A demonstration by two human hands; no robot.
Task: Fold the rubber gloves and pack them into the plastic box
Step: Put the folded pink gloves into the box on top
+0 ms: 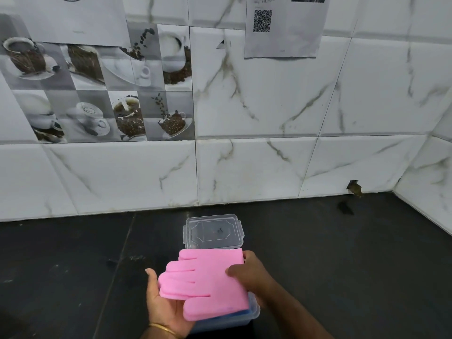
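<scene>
Both hands hold the folded pink rubber gloves [208, 282] right over the plastic box [227, 320], near edge of the dark counter [61, 265].

Left hand [166, 307] is palm-up under the glove fingertips, its grip grasping the stack from below, thumb up along the left edge; gold bangle [163, 328] on that wrist. Right hand [252, 272] pinches the cuff side, thumb on top, fingers behind: grip clenched on the gloves. Gloves lie flat, stacked, fingers pointing left, covering most of the box opening; can't tell if they touch the rim. Box is clear, something blue visible inside at the front. Clear lid [213, 231] lies flat on the counter just behind the box, near the marble-tiled wall [269, 106].
</scene>
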